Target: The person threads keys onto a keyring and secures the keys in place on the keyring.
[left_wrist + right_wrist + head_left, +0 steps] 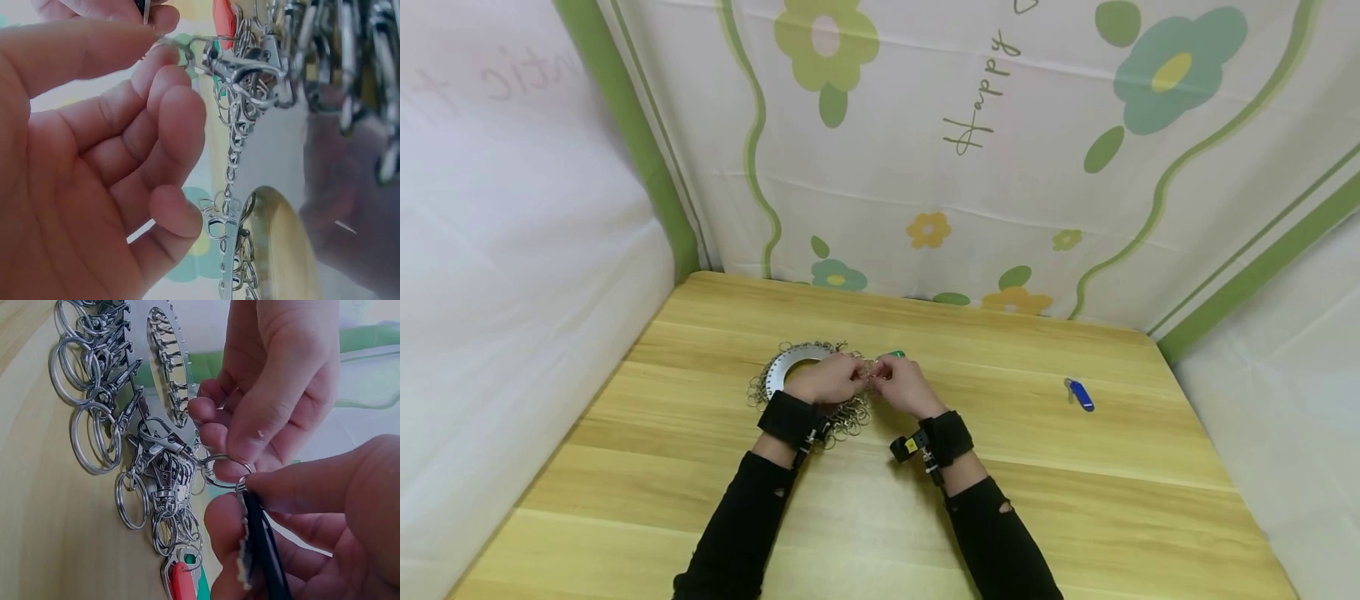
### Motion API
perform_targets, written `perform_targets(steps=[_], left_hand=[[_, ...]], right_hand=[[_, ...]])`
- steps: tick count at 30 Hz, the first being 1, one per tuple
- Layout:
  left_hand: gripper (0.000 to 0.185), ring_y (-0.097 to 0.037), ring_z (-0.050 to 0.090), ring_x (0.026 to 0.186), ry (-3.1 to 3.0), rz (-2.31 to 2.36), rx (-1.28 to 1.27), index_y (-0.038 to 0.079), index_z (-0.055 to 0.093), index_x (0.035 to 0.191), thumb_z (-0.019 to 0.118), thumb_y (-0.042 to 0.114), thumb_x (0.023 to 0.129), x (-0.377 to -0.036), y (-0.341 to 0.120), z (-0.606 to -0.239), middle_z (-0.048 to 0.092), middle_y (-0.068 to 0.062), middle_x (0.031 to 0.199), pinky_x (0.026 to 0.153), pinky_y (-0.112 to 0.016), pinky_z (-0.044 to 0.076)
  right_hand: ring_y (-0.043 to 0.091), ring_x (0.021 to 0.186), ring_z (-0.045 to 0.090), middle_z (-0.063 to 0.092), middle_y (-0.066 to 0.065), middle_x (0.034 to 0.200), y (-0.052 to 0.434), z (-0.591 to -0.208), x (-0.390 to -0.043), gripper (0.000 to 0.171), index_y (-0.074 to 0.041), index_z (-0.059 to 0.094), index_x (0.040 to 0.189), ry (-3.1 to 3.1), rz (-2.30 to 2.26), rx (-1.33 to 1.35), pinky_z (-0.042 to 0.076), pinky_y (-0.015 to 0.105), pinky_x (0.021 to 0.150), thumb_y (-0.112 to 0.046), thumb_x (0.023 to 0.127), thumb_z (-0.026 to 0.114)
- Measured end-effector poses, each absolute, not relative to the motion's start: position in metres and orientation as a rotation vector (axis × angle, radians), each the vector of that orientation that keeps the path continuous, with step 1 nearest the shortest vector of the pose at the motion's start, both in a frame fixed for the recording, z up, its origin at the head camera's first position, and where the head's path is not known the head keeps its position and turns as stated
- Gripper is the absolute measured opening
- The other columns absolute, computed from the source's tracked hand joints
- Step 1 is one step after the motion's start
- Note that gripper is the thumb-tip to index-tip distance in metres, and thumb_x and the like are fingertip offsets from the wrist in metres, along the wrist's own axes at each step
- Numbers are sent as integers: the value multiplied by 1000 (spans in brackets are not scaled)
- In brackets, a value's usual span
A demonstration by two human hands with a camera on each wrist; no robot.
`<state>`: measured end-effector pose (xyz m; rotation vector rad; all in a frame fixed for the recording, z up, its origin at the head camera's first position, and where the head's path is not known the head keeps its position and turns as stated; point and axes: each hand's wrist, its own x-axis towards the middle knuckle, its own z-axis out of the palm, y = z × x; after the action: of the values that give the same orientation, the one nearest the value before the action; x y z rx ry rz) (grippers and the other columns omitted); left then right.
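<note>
Patience is what we need: our left hand [826, 380] pinches the split ring [213, 482] between thumb and finger, and our right hand [907, 388] grips the dark key tag [267, 550], its metal end right against that ring. Looks like we're at the feeding-it-on stage; can't tell whether it's fully through. We'd hold the ring steady, spread it only as far as needed and slide the tag round gently. The ring hangs off a clip [173, 442] by the round metal plate [777, 370], left of the table's middle, so tugging could drag the lot. Other clips and loose rings [75, 369] crowd in and might snag. Red tag [183, 581] dangles close too. Blue tag [1081, 396] lies well apart on the wooden table [1075, 508], way off right, not bothering us.
</note>
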<state>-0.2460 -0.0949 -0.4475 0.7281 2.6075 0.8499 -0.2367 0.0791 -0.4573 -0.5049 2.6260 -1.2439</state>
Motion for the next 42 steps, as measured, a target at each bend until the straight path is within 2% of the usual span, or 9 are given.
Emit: perform_targets(steps=[3,7,12,28,36,42], left_hand=[[13,-13,49,44,2585,882,762,7,60,79,54,5,90,-247,-96,-448,55,-1,67,48,-27,43],[15,-11,46,48,2584,890,842,8,58,74,54,-2,85,-247,-97,-447,51,0,68,51,-25,40],[17,-10,47,49,2596,872,879,10,57,74,54,0,87,-246,-97,-448,51,1,68,52,-24,40],[21,-12,47,47,2635,827,782,12,53,71,55,9,91,-247,-95,-449,47,1,62,50,-25,40],[15,-13,50,50,2630,840,729,12,58,77,56,12,92,-247,-94,-449,54,-1,68,52,-27,42],[10,-12,51,55,2629,834,746,13,61,80,58,8,88,-247,-95,-449,57,0,73,58,-27,43]], right_hand=[[20,66,58,60,3,80,79,-457,-237,6,-8,63,92,2641,-1239,-477,45,28,56,-10,94,58],[16,62,54,59,3,78,79,-459,-238,6,-7,63,90,2655,-1233,-468,44,28,55,-11,94,59],[16,62,54,59,3,78,78,-460,-239,6,-7,63,90,2659,-1230,-458,44,27,55,-11,94,59],[15,61,55,60,3,78,77,-456,-237,8,-7,63,88,2635,-1194,-470,44,27,54,-10,94,59],[15,58,51,58,3,75,77,-456,-237,8,-7,62,88,2630,-1185,-466,40,26,53,-10,94,58],[15,57,50,60,8,76,76,-457,-237,9,-7,60,87,2622,-1206,-430,39,26,51,-12,95,57]])
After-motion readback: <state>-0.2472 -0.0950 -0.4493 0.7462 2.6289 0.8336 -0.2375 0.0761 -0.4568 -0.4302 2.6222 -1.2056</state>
